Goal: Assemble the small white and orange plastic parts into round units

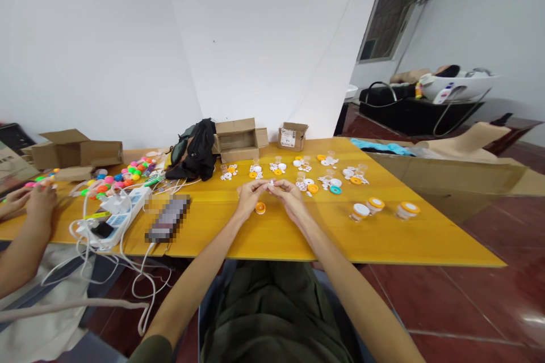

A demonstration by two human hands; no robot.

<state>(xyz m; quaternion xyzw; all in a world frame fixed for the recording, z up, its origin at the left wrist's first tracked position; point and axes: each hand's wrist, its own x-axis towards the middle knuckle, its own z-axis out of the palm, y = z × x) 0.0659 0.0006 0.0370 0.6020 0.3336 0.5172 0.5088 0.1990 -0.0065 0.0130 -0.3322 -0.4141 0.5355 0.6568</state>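
My left hand (252,194) and my right hand (288,193) meet over the table, fingertips closed on a small white plastic part (271,182) between them. Its exact kind is too small to make out. Just below the hands an orange ring-shaped cap (260,208) lies on the tabletop. Beyond the hands are several groups of loose parts: clear cups, white discs and orange rings such as the orange ring (313,188), plus a teal ring (335,189). To the right stand three lidded clear jars, among them a white-topped jar (360,212) and an orange-rimmed jar (407,210).
On the yellow table (323,238), a blurred phone (168,218) and a white power strip (123,218) with tangled cables lie left. Behind are a black bag (193,150), an open cardboard box (238,139) and colourful balls (114,181). Another person's hands (40,204) work at far left.
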